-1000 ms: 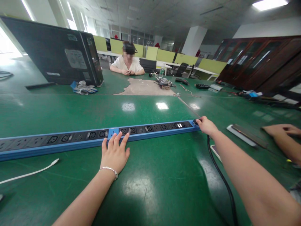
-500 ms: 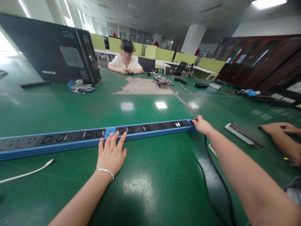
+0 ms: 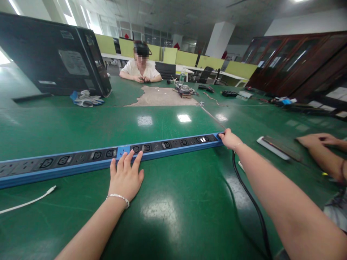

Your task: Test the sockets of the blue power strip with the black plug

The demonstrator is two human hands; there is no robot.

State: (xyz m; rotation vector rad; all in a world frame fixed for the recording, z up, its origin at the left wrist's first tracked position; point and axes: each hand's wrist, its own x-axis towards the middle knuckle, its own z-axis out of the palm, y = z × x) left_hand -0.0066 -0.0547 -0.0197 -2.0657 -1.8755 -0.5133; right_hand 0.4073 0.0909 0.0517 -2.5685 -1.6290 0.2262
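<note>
A long blue power strip [image 3: 173,154] with a row of black sockets lies across the green table, running out of view at the left. My left hand [image 3: 126,177] is spread flat, its fingertips resting on the strip's near edge beside a blue socket section. At the strip's right end, my right hand [image 3: 229,139] is closed around the end piece; its fingertips are partly hidden. From below that hand a black cable [image 3: 248,193] curves down to the bottom edge of the view.
A white cable [image 3: 32,200] lies at the left. Behind are a black computer case [image 3: 51,57], gloves [image 3: 86,99] and a motor-like part [image 3: 185,90]. One person [image 3: 141,70] sits opposite; another person's hands [image 3: 316,141] rest at the right, near a flat white-edged object [image 3: 273,148].
The whole scene has shifted slightly left and up as the camera turned. Both hands keep their places on the power strip.
</note>
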